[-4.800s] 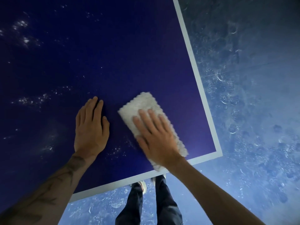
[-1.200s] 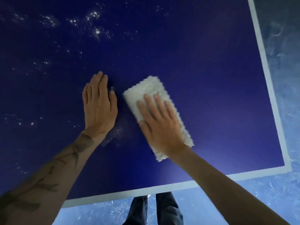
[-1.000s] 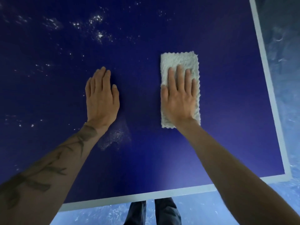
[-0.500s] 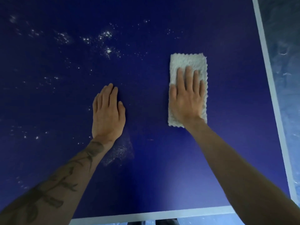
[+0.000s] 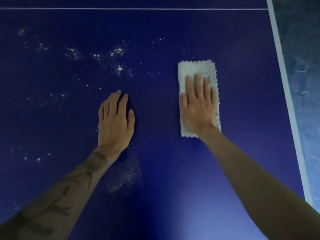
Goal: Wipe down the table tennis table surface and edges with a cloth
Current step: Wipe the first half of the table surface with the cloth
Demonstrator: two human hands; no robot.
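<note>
The dark blue table tennis table [image 5: 155, 32] fills the head view. A folded white cloth [image 5: 197, 70] lies flat on it right of centre, and my right hand [image 5: 197, 108] presses on it with straight fingers. My left hand [image 5: 115, 123] rests flat on the bare blue surface to the left of the cloth, apart from it. White dusty specks [image 5: 119, 66] spread over the surface ahead and left of my left hand. A fainter smear of specks [image 5: 126, 177] lies just behind my left wrist.
The table's white side line [image 5: 284, 84] runs down the right edge, with mottled blue-grey floor [image 5: 304, 66] beyond it. A thin white line [image 5: 138, 8] crosses the table at the top of the view.
The cloth swung from slanted to straight and slid right and forward under my right hand. The view shifted forward, so the near edge dropped out of sight and the far line appeared.
</note>
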